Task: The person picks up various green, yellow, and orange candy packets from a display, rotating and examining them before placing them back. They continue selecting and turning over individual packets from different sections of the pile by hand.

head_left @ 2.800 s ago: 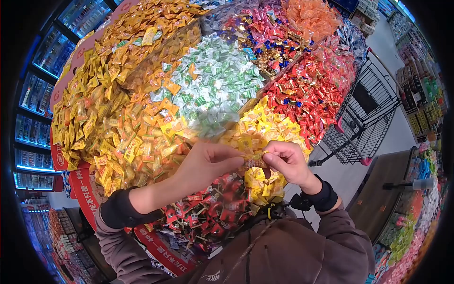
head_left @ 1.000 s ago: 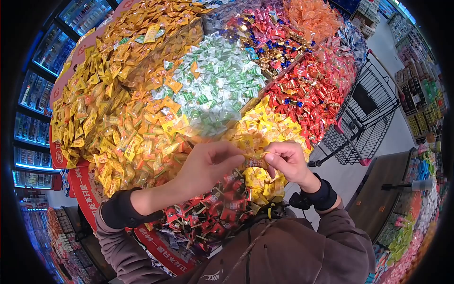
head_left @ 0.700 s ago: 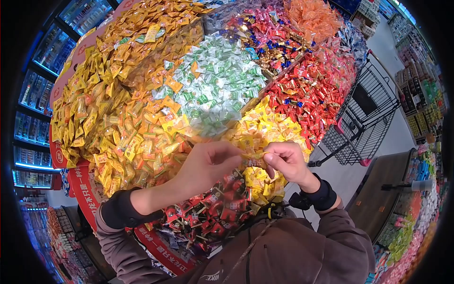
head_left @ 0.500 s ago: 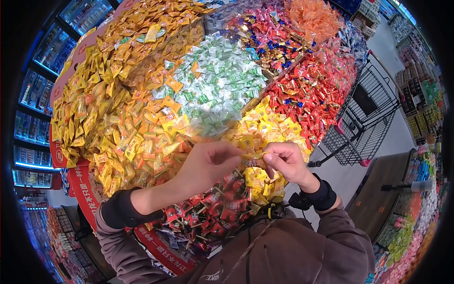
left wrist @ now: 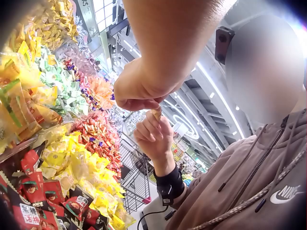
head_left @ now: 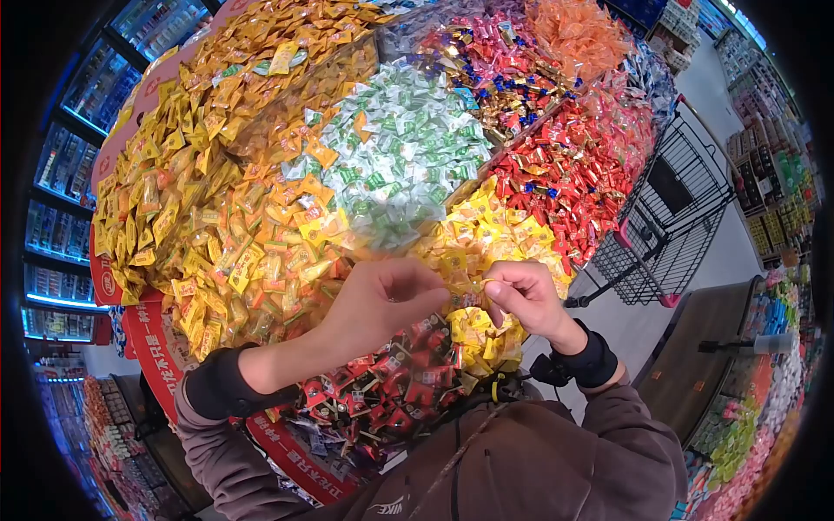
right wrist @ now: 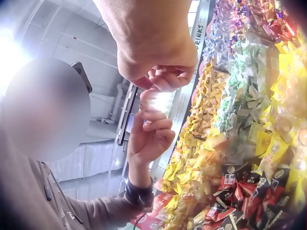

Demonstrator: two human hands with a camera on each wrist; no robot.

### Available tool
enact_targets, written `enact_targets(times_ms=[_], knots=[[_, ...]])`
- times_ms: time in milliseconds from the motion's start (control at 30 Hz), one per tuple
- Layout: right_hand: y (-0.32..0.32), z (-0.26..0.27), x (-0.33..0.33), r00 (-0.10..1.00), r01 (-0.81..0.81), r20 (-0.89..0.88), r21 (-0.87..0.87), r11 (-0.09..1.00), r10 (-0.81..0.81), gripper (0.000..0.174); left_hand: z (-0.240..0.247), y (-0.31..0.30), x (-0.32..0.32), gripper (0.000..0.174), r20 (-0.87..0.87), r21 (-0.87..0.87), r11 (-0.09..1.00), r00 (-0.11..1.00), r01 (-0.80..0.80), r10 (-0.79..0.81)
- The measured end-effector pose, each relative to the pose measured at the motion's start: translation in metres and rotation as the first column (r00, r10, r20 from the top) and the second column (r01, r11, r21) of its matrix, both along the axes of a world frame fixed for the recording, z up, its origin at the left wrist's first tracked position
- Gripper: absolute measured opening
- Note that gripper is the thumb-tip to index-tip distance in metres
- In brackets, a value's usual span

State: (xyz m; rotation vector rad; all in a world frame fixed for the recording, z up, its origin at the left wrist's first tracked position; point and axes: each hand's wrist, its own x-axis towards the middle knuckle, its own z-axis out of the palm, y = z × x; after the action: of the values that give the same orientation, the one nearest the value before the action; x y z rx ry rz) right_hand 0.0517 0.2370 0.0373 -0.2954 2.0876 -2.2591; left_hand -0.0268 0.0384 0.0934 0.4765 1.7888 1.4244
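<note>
Between my two hands, in the head view, is a small wrapped candy point(head_left: 467, 292) in a yellowish wrapper, pinched at both ends. My left hand point(head_left: 387, 293) grips its left end with thumb and fingertips. At the other end, my right hand point(head_left: 526, 297) pinches the wrapper between thumb and forefinger. From the left wrist, the candy point(left wrist: 157, 113) shows as a small bit between the fingertips, which cover most of it. Behind and below the hands lie yellow-wrapped candies point(head_left: 491, 334) and red-and-black packets point(head_left: 408, 382) in their bins.
Bins of orange-yellow packets point(head_left: 234, 260), green-and-white candies point(head_left: 404, 148) and red candies point(head_left: 569, 161) spread out ahead. A black wire shopping cart point(head_left: 678, 200) stands to the right on the floor. Stocked shelves point(head_left: 769, 200) line the far right, lit coolers point(head_left: 65, 226) the left.
Both hands stay almost in place. The candy has turned slightly between the fingers: lettering visible on its wrapper half a second ago is now hard to make out.
</note>
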Motion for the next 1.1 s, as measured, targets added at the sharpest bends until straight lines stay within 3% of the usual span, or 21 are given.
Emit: enact_targets(times_ms=[367,467,1100], knots=[[0.0001,0.0011,-0.0001,1.0,0.005,-0.005,0.015,1.0,-0.005,0.02,-0.0007,-0.0006,-0.0004,0.011,0.022,0.017,1.0,1.0,0.003,-0.004],[-0.0007,-0.0002,0.0004,1.0,0.001,0.011,-0.003,1.0,-0.001,0.021,-0.0067,-0.0001,-0.0001,0.012,-0.013,0.146,0.989,1.0,-0.008,0.01],[-0.0008,0.0014,0.0003,1.0,-0.008,0.017,-0.015,1.0,0.008,0.022,-0.0048,-0.0001,0.0012,0.008,-0.028,0.16,0.987,1.0,0.004,0.001]])
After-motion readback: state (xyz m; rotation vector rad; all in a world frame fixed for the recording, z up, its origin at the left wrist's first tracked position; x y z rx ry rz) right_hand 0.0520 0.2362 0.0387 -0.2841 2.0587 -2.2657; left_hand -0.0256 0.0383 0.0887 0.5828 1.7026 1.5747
